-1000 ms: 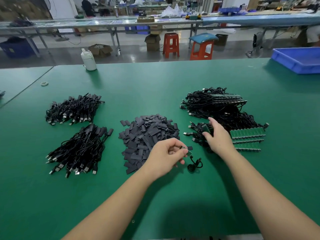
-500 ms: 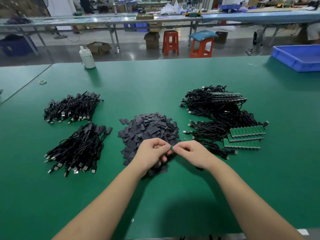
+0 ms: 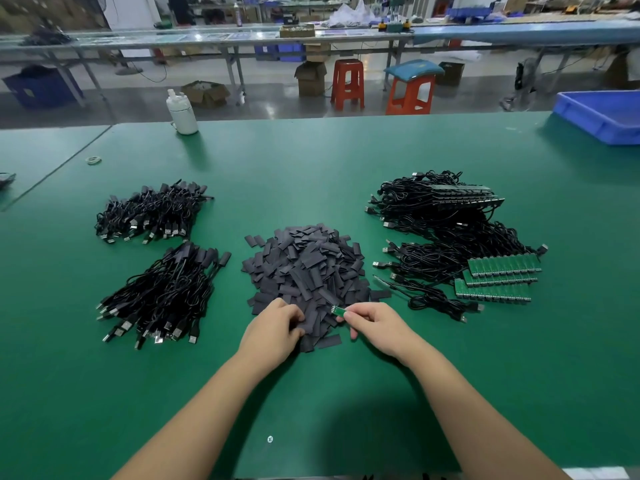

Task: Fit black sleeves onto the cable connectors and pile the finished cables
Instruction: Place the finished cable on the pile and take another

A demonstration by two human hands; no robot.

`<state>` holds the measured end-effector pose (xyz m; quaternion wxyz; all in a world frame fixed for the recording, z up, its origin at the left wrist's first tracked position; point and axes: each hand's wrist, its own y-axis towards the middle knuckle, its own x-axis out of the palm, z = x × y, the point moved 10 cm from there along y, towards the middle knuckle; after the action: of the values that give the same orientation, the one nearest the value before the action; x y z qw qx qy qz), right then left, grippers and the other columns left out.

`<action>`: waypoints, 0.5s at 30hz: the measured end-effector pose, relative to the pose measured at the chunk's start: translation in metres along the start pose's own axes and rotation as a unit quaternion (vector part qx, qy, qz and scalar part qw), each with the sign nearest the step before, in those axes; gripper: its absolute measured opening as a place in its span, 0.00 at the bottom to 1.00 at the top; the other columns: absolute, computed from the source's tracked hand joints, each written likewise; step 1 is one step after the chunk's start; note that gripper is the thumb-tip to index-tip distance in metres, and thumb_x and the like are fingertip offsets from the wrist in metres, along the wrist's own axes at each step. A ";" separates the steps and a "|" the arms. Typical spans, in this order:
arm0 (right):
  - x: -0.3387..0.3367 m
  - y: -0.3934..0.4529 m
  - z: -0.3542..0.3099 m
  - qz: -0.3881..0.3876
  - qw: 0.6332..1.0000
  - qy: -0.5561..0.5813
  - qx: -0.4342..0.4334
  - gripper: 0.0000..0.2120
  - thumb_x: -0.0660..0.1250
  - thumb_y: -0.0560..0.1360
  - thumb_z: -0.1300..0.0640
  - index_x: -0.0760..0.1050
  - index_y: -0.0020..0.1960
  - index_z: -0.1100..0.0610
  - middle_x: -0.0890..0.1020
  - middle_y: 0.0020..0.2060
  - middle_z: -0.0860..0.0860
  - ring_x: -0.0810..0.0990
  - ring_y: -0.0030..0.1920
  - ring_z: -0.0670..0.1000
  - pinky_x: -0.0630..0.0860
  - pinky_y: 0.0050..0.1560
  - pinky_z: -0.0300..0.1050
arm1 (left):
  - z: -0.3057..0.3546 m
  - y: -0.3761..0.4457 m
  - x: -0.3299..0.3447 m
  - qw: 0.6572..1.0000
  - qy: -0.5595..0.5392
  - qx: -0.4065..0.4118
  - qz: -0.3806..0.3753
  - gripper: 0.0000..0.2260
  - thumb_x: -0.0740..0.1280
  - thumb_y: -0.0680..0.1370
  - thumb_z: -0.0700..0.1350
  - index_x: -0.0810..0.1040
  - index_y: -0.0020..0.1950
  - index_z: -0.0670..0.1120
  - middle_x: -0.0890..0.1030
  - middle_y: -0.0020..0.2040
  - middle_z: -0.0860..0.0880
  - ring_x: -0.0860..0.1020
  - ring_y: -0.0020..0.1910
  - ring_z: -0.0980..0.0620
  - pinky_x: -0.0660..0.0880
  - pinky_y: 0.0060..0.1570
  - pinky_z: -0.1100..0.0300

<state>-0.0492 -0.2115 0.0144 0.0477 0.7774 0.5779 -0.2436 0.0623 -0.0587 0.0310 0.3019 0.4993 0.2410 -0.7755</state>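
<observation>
Nearest us, both forearms reach over a green worktop; a small white speck lies on the mat between them. Our left hand rests on the near edge of the heap of black sleeves, fingers curled into the pieces; whether it has one pinched we cannot tell. Our right hand pinches a small green connector board between thumb and fingertips, held just over the same heap. Its cable is not clearly traceable.

Left of the heap lie two piles of sleeved cables, a near one and a farther one, apart from each other. Right of the heap sits a tangle of unsleeved cables with rows of bare green boards at its near right side, and a further bundle behind it.

Farther on: a white bottle at the worktop's far edge, a small ring-shaped item to the left, a blue tray at far right.

Beyond the worktop we see a grey floor, two orange stools, cardboard boxes, and a long bench carrying clutter.
</observation>
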 end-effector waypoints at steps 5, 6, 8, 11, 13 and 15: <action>0.015 -0.006 0.004 -0.022 0.999 0.029 -0.004 0.17 0.62 0.82 0.49 0.83 0.45 0.58 0.82 0.30 0.40 0.69 0.24 0.38 0.63 0.30 0.31 | 0.000 -0.005 -0.001 0.999 -0.005 0.011 0.037 0.03 0.69 0.77 0.52 0.77 0.49 0.56 0.71 0.50 0.58 0.75 0.48 0.54 0.75 0.45 0.57; 0.016 -0.008 0.005 -0.023 0.999 0.044 -0.004 0.16 0.62 0.82 0.50 0.84 0.46 0.58 0.83 0.32 0.41 0.70 0.25 0.38 0.63 0.30 0.31 | 0.002 -0.005 -0.004 0.999 -0.008 0.016 0.045 0.02 0.69 0.77 0.51 0.77 0.47 0.56 0.71 0.49 0.58 0.75 0.48 0.55 0.74 0.43 0.58; 0.016 -0.010 0.008 -0.024 0.995 0.094 0.006 0.13 0.62 0.83 0.51 0.84 0.49 0.53 0.84 0.34 0.49 0.67 0.25 0.42 0.64 0.28 0.32 | 0.007 -0.006 -0.010 0.997 -0.021 0.030 0.062 0.03 0.69 0.76 0.51 0.76 0.45 0.56 0.72 0.47 0.59 0.73 0.48 0.57 0.73 0.43 0.58; 0.016 -0.011 0.012 -0.035 0.989 0.141 0.031 0.12 0.63 0.83 0.53 0.84 0.49 0.54 0.85 0.36 0.53 0.64 0.24 0.44 0.61 0.25 0.33 | 0.013 -0.008 -0.019 0.991 -0.096 0.042 0.077 0.06 0.69 0.76 0.49 0.73 0.43 0.56 0.76 0.40 0.58 0.72 0.43 0.59 0.72 0.42 0.59; 0.020 -0.010 0.013 -0.050 0.987 0.145 0.043 0.12 0.63 0.82 0.54 0.84 0.49 0.56 0.85 0.37 0.54 0.62 0.23 0.44 0.60 0.24 0.33 | 0.011 -0.009 -0.015 0.971 -0.236 0.010 0.048 0.07 0.68 0.77 0.46 0.74 0.44 0.56 0.81 0.38 0.56 0.75 0.36 0.59 0.72 0.39 0.62; 0.022 -0.010 0.014 -0.062 0.986 0.146 0.057 0.12 0.63 0.82 0.54 0.84 0.49 0.57 0.84 0.37 0.54 0.61 0.23 0.45 0.58 0.23 0.34 | 0.012 -0.012 -0.004 0.942 -0.334 -0.009 0.015 0.07 0.67 0.79 0.42 0.77 0.49 0.55 0.83 0.37 0.54 0.76 0.31 0.58 0.72 0.37 0.64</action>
<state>-0.0582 -0.1943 -0.0054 -0.0963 0.7685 0.6114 -0.1627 0.0474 -0.0575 0.0406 0.3811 0.2120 0.1261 -0.8910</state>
